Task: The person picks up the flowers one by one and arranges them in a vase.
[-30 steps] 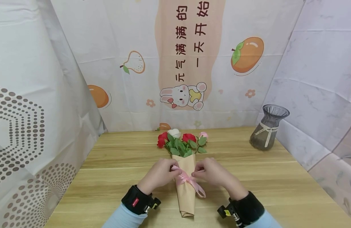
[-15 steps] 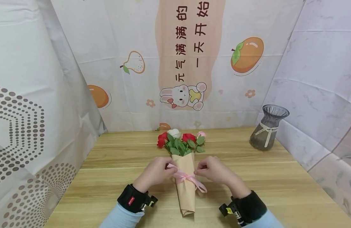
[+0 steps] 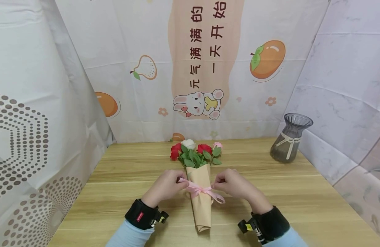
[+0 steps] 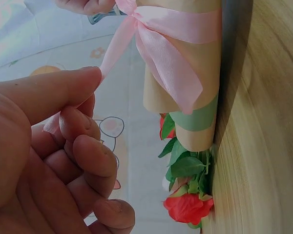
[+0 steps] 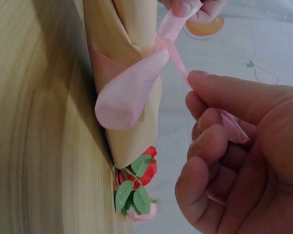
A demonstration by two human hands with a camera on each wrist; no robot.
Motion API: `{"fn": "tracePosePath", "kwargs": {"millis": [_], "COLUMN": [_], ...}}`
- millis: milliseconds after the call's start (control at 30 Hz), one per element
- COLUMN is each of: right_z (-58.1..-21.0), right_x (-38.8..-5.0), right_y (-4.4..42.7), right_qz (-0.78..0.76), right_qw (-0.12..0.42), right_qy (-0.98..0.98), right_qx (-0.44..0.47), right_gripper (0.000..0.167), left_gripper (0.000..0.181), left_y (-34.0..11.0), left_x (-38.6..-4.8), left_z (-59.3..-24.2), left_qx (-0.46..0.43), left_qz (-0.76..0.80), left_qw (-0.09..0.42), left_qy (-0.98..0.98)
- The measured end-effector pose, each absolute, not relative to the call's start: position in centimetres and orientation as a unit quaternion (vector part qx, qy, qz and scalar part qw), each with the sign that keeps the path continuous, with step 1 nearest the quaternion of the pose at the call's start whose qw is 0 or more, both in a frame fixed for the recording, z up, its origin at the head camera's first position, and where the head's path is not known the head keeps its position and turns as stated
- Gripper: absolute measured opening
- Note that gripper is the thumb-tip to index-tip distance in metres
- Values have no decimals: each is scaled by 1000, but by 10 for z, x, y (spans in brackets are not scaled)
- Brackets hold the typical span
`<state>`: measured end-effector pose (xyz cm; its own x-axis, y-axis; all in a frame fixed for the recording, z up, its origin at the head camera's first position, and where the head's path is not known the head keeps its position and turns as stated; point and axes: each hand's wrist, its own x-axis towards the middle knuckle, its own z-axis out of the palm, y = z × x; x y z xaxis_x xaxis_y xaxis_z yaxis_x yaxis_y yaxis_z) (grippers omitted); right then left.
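A bouquet in brown wrapping paper (image 3: 202,214) lies on the table, its red, white and pink roses (image 3: 204,149) and green leaves pointing away from me. Round the paper's middle runs a pink ribbon (image 3: 200,189), knotted at the front with a loop (image 5: 129,95) on the right. My left hand (image 3: 166,187) pinches one ribbon end between thumb and index finger, left of the knot. On the other side, my right hand (image 3: 231,185) pinches another ribbon strand, and its tail shows inside the curled fingers in the right wrist view. Both strands look taut.
A grey glass vase (image 3: 290,139) with a cream bow stands at the table's back right. Behind the wooden table (image 3: 131,164) hangs a printed cloth (image 3: 122,44). Black straps with small cameras sit on both wrists.
The hands have drawn apart, the left moving further left and the right slightly right. Between them the ribbon is stretched wider, and the knot looks tighter. The pink rose has shifted slightly left.
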<state>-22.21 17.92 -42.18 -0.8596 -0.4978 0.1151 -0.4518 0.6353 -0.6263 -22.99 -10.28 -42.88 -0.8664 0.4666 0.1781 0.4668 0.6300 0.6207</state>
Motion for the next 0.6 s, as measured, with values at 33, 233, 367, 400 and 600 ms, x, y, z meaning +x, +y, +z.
{"fn": "tracePosePath", "kwargs": {"millis": [33,233,367,400,600], "right_z": [-422,-422,-421,-420,-420], "right_x": [-222,-221,-221,-221,-221], "right_y": [179,180,180,180,181], "right_qz": [-337,-339,-339,-339,-342], "right_qw": [36,43,45,46,52], "right_qy": [904,904,904,904,903], "right_qx": [-262,-259,-258,-258,-256], "right_gripper": [24,24,24,24,23], "left_gripper": [17,17,18,18,20], "left_y": [-103,-104,-106,-106,-108], "left_x": [-230,-230,-230,-230,-230], "left_z": [-429,-429,-429,-428,-429], "left_qx": [-258,-260,-262,-262,-263], "left_qz": [-344,-344,-343,-343,-344], "left_qw": [0,3,6,7,4], "left_qy": [-903,-902,-902,-902,-901]}}
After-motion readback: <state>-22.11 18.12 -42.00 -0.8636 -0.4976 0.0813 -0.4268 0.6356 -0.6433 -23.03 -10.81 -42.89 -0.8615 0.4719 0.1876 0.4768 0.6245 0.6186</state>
